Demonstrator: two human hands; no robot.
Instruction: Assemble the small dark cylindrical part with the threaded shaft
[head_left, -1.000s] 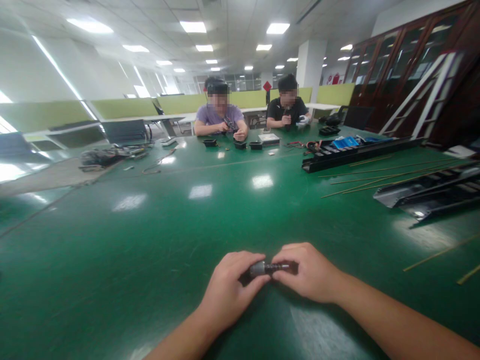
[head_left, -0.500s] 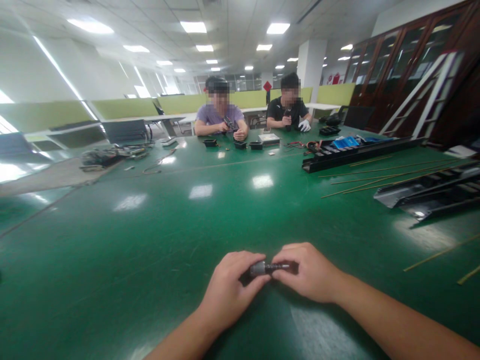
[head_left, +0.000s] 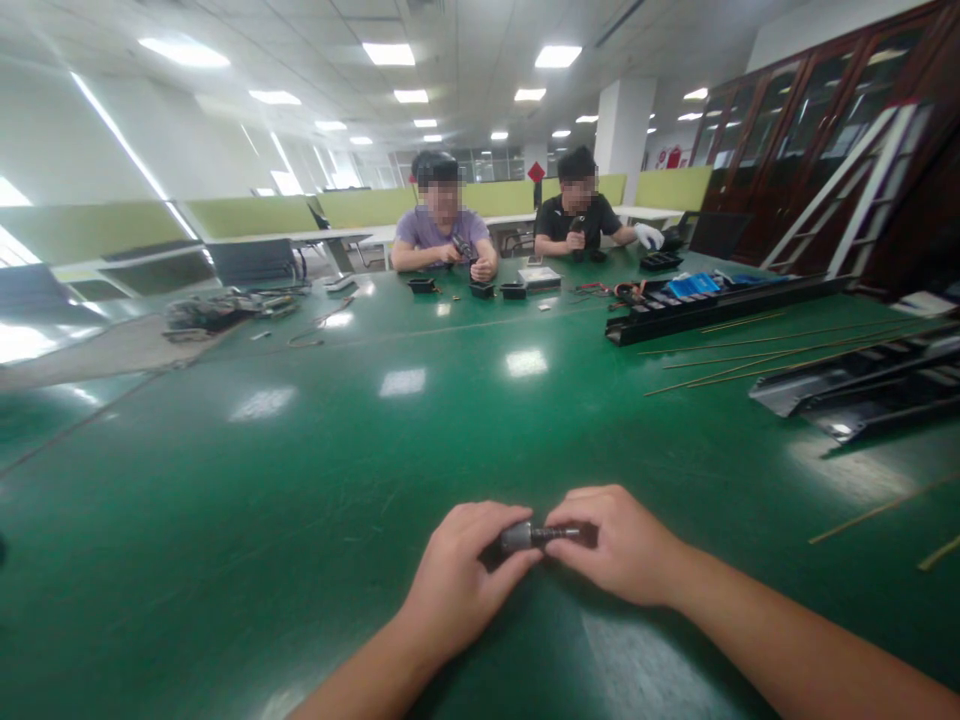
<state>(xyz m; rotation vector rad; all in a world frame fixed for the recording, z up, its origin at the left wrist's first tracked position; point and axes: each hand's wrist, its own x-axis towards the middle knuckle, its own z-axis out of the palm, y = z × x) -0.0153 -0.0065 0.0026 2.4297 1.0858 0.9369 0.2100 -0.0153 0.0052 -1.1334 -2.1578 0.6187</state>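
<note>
Low over the green table (head_left: pixel 315 470), both my hands hold one small dark cylindrical part (head_left: pixel 534 536) between them. My left hand (head_left: pixel 459 580) is closed round its thicker grey end. My right hand (head_left: pixel 619 545) pinches the thinner dark end with fingertips. The part lies level between the two hands, and most of it is hidden by my fingers.
Two people sit at the far side, handling small parts, with black boxes (head_left: pixel 480 290) before them. Long black trays (head_left: pixel 697 305) and thin brass rods (head_left: pixel 750 360) lie at the right. Another black tray (head_left: pixel 862 385) lies nearer. A pile of cables (head_left: pixel 210 312) sits far left.
My hands and the part have stayed still. The far person in black has stretched a gloved hand out to the right.
</note>
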